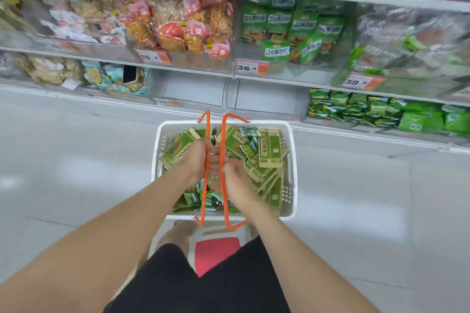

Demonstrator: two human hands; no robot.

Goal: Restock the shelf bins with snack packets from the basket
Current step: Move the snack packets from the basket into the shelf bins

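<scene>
A white plastic basket (291, 160) with two orange handles (223, 140) sits low in front of the shelf, full of green and tan snack packets (267, 152). My left hand (201, 157) grips the left orange handle over the middle of the basket. My right hand (235, 175) is curled around the right orange handle just beside it. Two clear shelf bins (190, 89) (269, 95) right behind the basket hold nothing visible.
Shelves above hold red and tan snack bags (178, 25) and green packets (292, 25). A lower bin to the right is filled with small green packets (368, 109). A dark phone (129, 75) lies in a bin at left. Grey floor spreads on both sides.
</scene>
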